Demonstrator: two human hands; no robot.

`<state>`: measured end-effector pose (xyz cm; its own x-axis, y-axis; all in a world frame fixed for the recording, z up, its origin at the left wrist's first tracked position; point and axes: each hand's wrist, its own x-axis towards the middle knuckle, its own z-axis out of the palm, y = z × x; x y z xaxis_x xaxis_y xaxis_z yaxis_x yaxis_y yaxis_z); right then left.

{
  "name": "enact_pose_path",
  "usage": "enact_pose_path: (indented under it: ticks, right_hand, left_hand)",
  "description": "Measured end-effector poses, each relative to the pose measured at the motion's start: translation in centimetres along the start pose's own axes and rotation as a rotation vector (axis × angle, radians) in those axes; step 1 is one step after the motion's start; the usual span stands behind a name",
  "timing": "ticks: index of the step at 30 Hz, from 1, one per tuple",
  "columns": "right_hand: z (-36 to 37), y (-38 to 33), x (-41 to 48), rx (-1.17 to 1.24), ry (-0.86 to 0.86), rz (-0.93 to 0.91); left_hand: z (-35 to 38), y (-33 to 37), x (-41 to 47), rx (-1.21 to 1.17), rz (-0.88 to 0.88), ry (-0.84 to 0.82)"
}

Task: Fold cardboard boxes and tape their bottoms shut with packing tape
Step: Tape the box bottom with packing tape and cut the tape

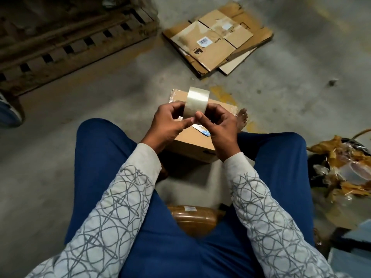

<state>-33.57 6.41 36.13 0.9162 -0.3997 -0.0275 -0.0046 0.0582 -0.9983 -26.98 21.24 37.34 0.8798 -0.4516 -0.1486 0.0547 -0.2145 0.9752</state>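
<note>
Tape roll [197,102] pinched above a box [192,146] on a stained concrete floor [90,121].
The left hand [166,125] and right hand [219,130] each have a curled grip on the clear roll's lower edge, over the box between the seated person's knees. Flattened cartons [216,42] lie beyond, a wooden pallet [66,43] at left, crumpled scraps [341,171] at right.

- No words or numbers are clear enough to read.
- Far off, the flat cardboard box [212,57] has a white sticker [204,41] with black bar lines, and small black marks [197,51] printed near it.
- The near brown parcel [192,219] has a tiny pale label [189,208], too blurry to read.
</note>
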Motion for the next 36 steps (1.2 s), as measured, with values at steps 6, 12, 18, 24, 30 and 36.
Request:
enact_pose_path:
  ticks: [6,12,18,24,30,36]
  right_hand:
    - [-0.2,0.3,0.2,-0.448,0.101,-0.205]
    - [-1.4,0.2,0.9,-0.73,-0.03,-0.459]
    - [-1.9,0.7,1.4,-0.804,-0.078,-0.536]
    - [-1.3,0.2,1.3,-0.84,-0.063,-0.555]
    - [-1.7,0.4,1.5,-0.842,-0.01,-0.542]
    - [-1.6,0.2,0.9,-0.81,0.049,-0.562]
  left_hand:
    - [0.6,-0.7,0.1,0.132,0.045,0.09]
    - [0.9,-0.4,-0.1,0.226,0.076,0.087]
    - [1.0,-0.6,-0.4,0.38,0.084,0.079]
    - [0.8,-1.0,-0.4,0.384,0.063,0.107]
    - [1.3,-0.9,-0.6,0.396,0.071,0.099]
    - [1.6,-0.5,-0.5,0.39,0.086,0.126]
